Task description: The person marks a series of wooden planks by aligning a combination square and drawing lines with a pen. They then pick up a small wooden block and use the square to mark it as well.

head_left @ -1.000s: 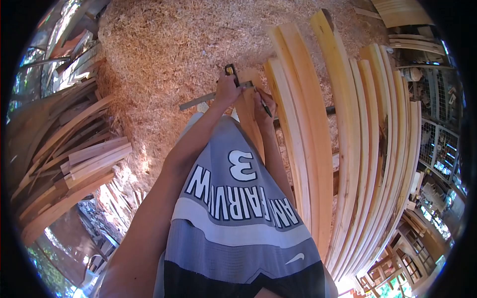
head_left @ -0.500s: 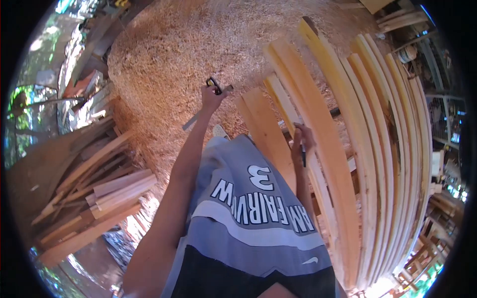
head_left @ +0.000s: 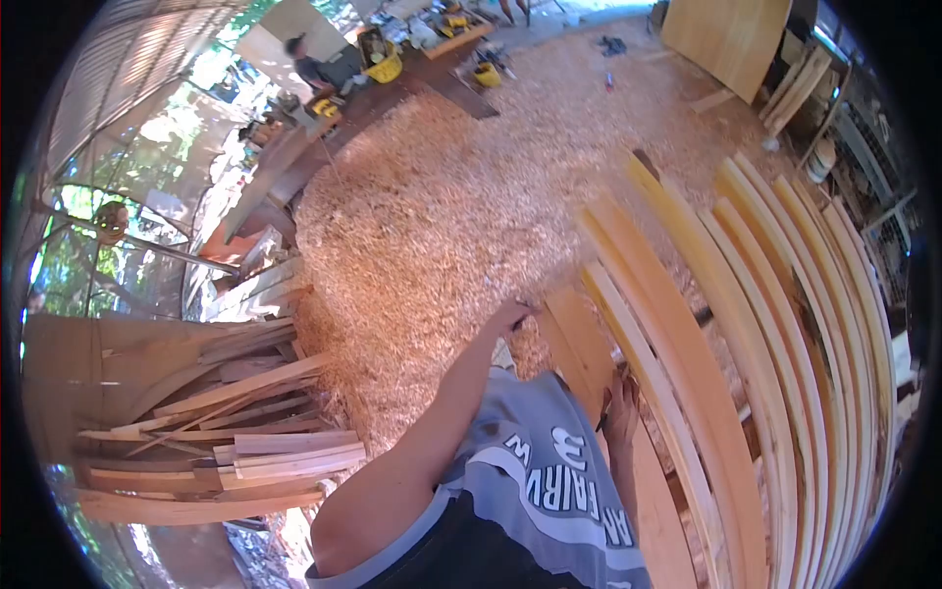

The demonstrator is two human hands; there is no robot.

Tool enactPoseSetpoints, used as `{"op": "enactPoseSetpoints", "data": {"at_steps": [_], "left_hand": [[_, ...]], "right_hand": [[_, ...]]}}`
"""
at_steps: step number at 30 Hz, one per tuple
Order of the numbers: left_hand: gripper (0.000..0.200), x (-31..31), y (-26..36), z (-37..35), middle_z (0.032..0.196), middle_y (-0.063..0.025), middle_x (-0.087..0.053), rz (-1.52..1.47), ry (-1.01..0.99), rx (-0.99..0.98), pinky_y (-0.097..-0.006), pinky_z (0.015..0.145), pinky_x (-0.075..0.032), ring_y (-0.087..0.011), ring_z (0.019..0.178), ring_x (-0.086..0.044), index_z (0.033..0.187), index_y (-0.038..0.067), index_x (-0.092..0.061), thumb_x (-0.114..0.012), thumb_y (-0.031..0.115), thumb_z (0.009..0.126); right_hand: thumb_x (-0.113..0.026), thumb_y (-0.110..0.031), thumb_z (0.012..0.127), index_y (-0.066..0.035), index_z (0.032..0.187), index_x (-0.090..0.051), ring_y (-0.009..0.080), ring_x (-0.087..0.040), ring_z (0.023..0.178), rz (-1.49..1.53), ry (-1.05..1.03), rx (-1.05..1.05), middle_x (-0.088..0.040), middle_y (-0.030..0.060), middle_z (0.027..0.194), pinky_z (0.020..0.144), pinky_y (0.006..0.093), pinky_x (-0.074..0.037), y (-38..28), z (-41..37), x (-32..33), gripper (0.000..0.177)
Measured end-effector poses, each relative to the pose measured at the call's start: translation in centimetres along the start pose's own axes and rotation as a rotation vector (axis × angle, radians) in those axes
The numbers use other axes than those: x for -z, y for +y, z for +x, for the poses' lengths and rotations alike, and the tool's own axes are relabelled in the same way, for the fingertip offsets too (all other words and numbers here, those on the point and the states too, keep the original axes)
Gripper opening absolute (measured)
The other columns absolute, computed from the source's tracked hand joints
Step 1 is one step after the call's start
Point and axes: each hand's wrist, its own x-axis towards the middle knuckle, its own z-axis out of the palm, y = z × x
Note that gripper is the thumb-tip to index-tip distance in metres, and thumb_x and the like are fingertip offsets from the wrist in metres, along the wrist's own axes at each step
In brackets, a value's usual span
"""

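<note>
My left hand [head_left: 511, 315] is closed at the far end of a flat wooden board [head_left: 579, 339]. A small dark part of the black tool [head_left: 534, 306] shows at its fingertips; the metal blade seen earlier is hidden. Beside the same board, my right hand [head_left: 622, 404] has its fingers bent around a thin dark marker [head_left: 601, 423], whose lower end points toward my shirt. A narrow board with a yellowish edge [head_left: 643, 361] runs just right of my right hand.
Long boards [head_left: 751, 334] lie side by side at the right. Offcuts [head_left: 294, 454] are piled at the left. Wood shavings [head_left: 412, 216] cover the ground. A person [head_left: 309, 69] is at the far bench, near a yellow basket [head_left: 385, 67]. A plywood sheet [head_left: 726, 39] stands behind.
The view has tilted up and turned left, showing the far bench and the person. My left hand has come down to the board's end with the tool. My right hand still holds the marker.
</note>
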Motion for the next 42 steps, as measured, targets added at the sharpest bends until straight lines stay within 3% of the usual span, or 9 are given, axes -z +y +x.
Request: {"op": "enactPoseSetpoints", "data": {"at_steps": [8,10,15,25,28,30,34,39,42], "left_hand": [[0.022,-1.3,0.5,0.2,0.059,0.0032,-0.046,0.076,-0.036,-0.085,-0.0313,0.042,-0.028,-0.0096,0.047,-0.038,0.079,0.011,-0.069,-0.084,0.025,0.083],[0.023,-0.5,0.4,0.8,0.058,0.0035,-0.043,0.212,-0.003,-0.049,-0.0304,0.042,-0.026,-0.0085,0.046,-0.036,0.081,0.010,-0.068,-0.081,0.028,0.085],[0.026,3.7,-1.9,-4.7,0.061,0.0054,-0.041,0.114,-0.010,-0.029,-0.0277,0.042,-0.027,-0.0080,0.046,-0.037,0.086,0.006,-0.066,-0.082,0.026,0.086],[0.021,5.6,-4.2,-6.1,0.063,0.0066,-0.048,0.107,-0.106,-0.048,-0.0268,0.046,-0.031,-0.0058,0.051,-0.041,0.091,0.008,-0.071,-0.081,0.025,0.087],[0.021,5.7,-5.2,-6.2,0.066,0.0062,-0.050,0.089,-0.112,-0.106,-0.0258,0.046,-0.031,-0.0059,0.051,-0.041,0.098,0.007,-0.072,-0.080,0.024,0.089],[0.024,5.8,-4.9,-6.9,0.068,0.0062,-0.049,0.101,-0.085,-0.119,-0.0256,0.046,-0.033,-0.0063,0.052,-0.041,0.102,0.006,-0.072,-0.079,0.025,0.090],[0.028,7.5,-6.1,-8.1,0.070,0.0077,-0.050,-0.072,-0.068,-0.075,-0.0235,0.048,-0.033,-0.0060,0.053,-0.038,0.110,0.007,-0.074,-0.079,0.025,0.090],[0.030,12.1,-7.5,-8.6,0.080,0.0084,-0.061,-0.081,0.075,-0.107,-0.0218,0.050,-0.034,-0.0026,0.056,-0.040,0.114,0.010,-0.075,-0.080,0.025,0.089],[0.029,14.4,-7.7,-9.0,0.081,0.0033,-0.065,-0.108,0.079,-0.111,-0.0229,0.050,-0.033,-0.0038,0.057,-0.043,0.111,0.007,-0.076,-0.082,0.020,0.087]], "right_hand": [[-0.062,-0.008,0.089,0.000,0.143,-0.051,0.0425,-0.059,0.122,-0.061,0.087,-0.164,-0.057,0.0267,0.140,0.101,0.0511,-0.047,1.6,0.7,-4.0,0.056],[-0.062,-0.010,0.090,-0.002,0.141,-0.054,0.0416,-0.063,0.110,-0.025,0.084,-0.336,-0.065,0.0251,0.124,0.095,0.0519,-0.048,0.3,0.6,-3.9,0.052],[-0.066,-0.013,0.090,-0.005,0.120,-0.062,0.0432,-0.064,0.094,0.016,0.211,-0.224,-0.069,0.0209,0.099,0.085,0.0545,-0.048,-4.4,-2.1,-4.3,0.031],[-0.076,-0.019,0.084,-0.004,0.110,-0.064,0.0364,-0.062,0.103,-0.080,0.497,-0.101,-0.067,0.0177,0.106,0.080,0.0499,-0.050,-8.7,11.0,6.2,0.032],[-0.079,-0.031,0.085,-0.004,0.108,-0.064,0.0362,-0.065,0.102,-0.154,0.365,-0.144,-0.069,0.0179,0.099,0.084,0.0491,-0.052,-6.1,14.4,4.5,0.038],[-0.078,-0.039,0.085,-0.005,0.108,-0.063,0.0369,-0.065,0.101,-0.268,0.009,-0.438,-0.069,0.0176,0.100,0.085,0.0508,-0.051,-3.2,15.6,1.5,0.044],[-0.076,-0.039,0.086,-0.005,0.105,-0.065,0.0412,-0.069,0.092,-0.237,0.134,-0.250,-0.072,0.0172,0.092,0.083,0.0526,-0.052,-1.3,14.8,1.0,0.041],[-0.077,-0.036,0.085,-0.005,0.086,-0.069,0.0418,-0.068,0.088,-0.086,-0.257,0.024,-0.071,0.0172,0.086,0.076,0.0534,-0.052,-1.6,14.1,1.5,0.032],[-0.078,-0.029,0.086,-0.006,0.091,-0.070,0.0414,-0.067,0.087,-0.229,-0.011,-0.313,-0.072,0.0161,0.087,0.077,0.0517,-0.052,-2.1,14.5,2.6,0.026]]}}
